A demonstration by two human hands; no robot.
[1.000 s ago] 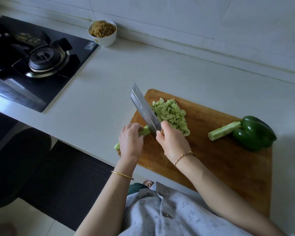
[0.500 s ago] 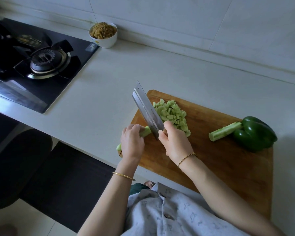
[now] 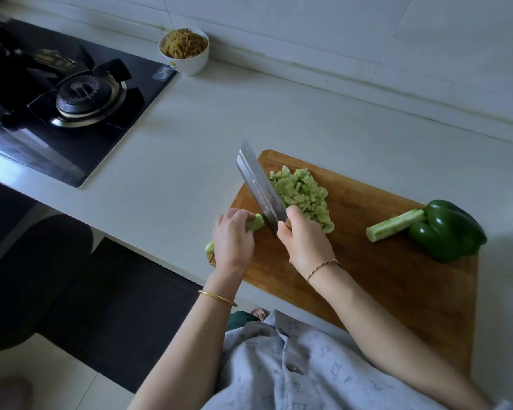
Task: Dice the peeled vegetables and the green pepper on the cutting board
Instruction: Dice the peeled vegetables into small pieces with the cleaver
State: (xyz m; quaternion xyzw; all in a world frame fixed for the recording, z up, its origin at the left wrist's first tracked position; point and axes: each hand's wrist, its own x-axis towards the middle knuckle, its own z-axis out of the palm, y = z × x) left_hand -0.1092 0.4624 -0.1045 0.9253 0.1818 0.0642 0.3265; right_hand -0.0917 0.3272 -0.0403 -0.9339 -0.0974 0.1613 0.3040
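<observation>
Peeled stick (image 3: 256,223): long axis crosswise to cleaver (image 3: 259,187), cut end just left of blade; left hand (image 3: 233,238) grips stick, right hand (image 3: 304,242) grips handle

Counter (image 3: 219,119): cutting board (image 3: 382,276), bowl (image 3: 187,63), hob (image 3: 116,137).

Dark green pepper (image 3: 447,230), pale green diced pieces (image 3: 301,195), brown wooden cutting board (image 3: 397,291), white bowl (image 3: 187,59)
</observation>
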